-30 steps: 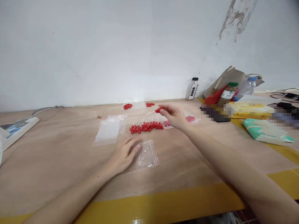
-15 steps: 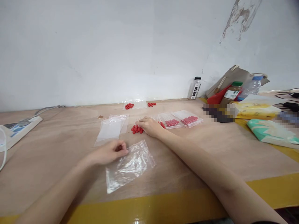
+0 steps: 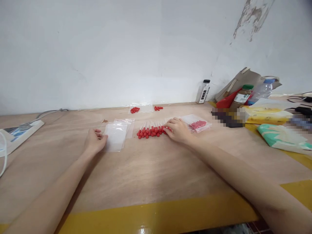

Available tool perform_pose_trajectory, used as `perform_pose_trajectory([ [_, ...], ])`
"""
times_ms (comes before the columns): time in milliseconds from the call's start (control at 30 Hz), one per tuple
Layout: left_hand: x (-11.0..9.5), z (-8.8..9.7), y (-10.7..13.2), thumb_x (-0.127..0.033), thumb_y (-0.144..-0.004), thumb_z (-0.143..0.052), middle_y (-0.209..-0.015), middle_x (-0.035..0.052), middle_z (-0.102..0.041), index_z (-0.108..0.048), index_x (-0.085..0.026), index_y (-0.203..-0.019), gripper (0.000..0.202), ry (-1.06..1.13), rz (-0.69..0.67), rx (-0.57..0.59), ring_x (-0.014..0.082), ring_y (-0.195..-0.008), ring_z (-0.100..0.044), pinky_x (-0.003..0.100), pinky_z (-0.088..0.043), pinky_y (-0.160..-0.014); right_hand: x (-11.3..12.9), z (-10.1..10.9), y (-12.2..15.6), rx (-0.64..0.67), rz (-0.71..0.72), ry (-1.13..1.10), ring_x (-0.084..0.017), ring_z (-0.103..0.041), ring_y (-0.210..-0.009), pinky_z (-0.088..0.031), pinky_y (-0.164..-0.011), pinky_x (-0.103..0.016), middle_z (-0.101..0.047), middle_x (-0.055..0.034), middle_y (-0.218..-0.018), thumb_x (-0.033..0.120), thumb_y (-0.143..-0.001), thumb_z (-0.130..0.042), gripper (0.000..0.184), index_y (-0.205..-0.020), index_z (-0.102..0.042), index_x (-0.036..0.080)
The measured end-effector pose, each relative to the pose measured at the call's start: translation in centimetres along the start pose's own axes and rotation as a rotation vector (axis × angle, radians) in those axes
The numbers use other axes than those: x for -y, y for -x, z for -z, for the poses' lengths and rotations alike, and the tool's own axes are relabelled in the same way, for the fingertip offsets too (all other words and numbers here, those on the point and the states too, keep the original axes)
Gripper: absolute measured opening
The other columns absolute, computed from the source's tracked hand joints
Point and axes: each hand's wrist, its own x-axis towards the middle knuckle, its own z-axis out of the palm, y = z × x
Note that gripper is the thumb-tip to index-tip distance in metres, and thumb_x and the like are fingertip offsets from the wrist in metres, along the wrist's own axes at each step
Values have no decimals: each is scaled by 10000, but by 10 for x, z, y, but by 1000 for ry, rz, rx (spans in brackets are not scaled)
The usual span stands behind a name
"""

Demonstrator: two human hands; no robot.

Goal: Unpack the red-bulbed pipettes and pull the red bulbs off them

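Observation:
A row of red-capped droppers (image 3: 151,131) lies on the wooden table (image 3: 156,169). My right hand (image 3: 179,130) rests against the right end of that row, fingers laid down over the droppers, not visibly gripping any. My left hand (image 3: 94,141) is at the left edge of a small stack of empty clear zip bags (image 3: 117,135); thumb and fingers close on the edge of the top bag. Just right of my right hand lie filled bags of red-capped droppers (image 3: 198,124).
Loose red caps (image 3: 134,110) lie on a bag near the wall, with more red caps (image 3: 158,108) beside them. A small bottle (image 3: 204,91), a jar (image 3: 240,97), a water bottle (image 3: 262,88) and tissue packs (image 3: 280,136) crowd the right. A power strip (image 3: 19,131) sits far left.
My left hand left the near bag, which is no longer in view, and moved out to the bag stack. My right hand slid from the row's left end to its right end.

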Motion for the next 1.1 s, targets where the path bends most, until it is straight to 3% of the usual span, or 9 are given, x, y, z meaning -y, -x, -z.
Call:
perform_pose_trajectory([
  [67, -10, -2, 4, -377, -822, -426, -1134, 200, -487, -408, -100, -1082, 380, -140, 25, -86, 347, -1058, -474, 538, -408, -817, -20, 9, 14, 29, -44, 1, -199, -516, -887, -342, -789, -320, -639, -86, -923, 298, -838, -482, 242, -931, -665, 168],
  [133, -22, -5, 7, -398, -853, -370, -1353, 178, -331, -459, -141, -1170, 418, -294, -70, -94, 372, -1242, -299, 562, -270, -961, -39, 17, 26, 91, -34, 5, -215, -524, -913, -356, -814, -335, -642, -90, -950, 348, -795, -543, 281, -984, -660, 175],
  [233, -32, -17, 6, -473, -893, -231, -1475, 67, -182, -350, -271, -1338, 504, -390, -215, 150, 308, -1346, -139, 546, -126, -1042, -62, 25, 39, 185, 32, 18, -232, -529, -991, -377, -850, -353, -631, -100, -1042, 368, -793, -546, 367, -1108, -612, 190],
  [333, -31, -30, -3, -572, -872, -151, -1490, 50, -122, -199, -306, -1400, 594, -377, -160, 408, 297, -1358, -92, 560, -107, -1038, -74, 23, 45, 233, 59, 52, -234, -540, -1024, -384, -876, -365, -617, -117, -1107, 349, -836, -493, 360, -1131, -595, 168],
  [500, -26, -36, -18, -603, -857, -122, -1490, 42, -92, -175, -318, -1400, 616, -377, -137, 470, 291, -1357, -101, 561, -124, -1030, -73, 14, 44, 251, 86, 233, -236, -562, -1002, -375, -848, -373, -607, -128, -1126, 239, -882, -417, 320, -1160, -555, 161],
  [667, -29, -32, -10, -509, -893, -185, -1366, 76, -408, -417, -235, -1307, 548, -336, -282, 194, 246, -1277, -320, 463, -189, -1039, -66, 11, 34, 332, 52, 301, -229, -609, -813, -368, -778, -336, -665, -155, -903, 97, -825, -421, 225, -928, -621, 100],
  [767, -33, -31, -2, -448, -893, -267, -1169, 80, -562, -561, -191, -1143, 463, -311, -411, -56, 223, -1144, -444, 385, -240, -1017, -63, 8, 32, 245, -115, 250, -226, -613, -752, -382, -720, -315, -669, -151, -818, 134, -815, -434, 174, -804, -606, 117],
  [900, -38, -29, 1, -392, -883, -334, -1077, 68, -593, -597, -214, -1055, 361, -261, -493, -159, 223, -1074, -487, 375, -295, -973, -62, 7, 32, 57, -325, 222, -223, -617, -731, -405, -634, -306, -660, -146, -811, 178, -867, -303, 242, -875, -540, 129],
  [1100, -66, -25, 18, -346, -877, -381, -1095, 71, -588, -603, -220, -1057, 313, -83, -628, -120, 217, -1102, -490, 383, -352, -980, -52, 32, 27, -416, -740, -651, -149, -592, -501, -419, -466, -244, -586, 13, -588, 405, -812, -457, 200, -812, -395, 214],
])
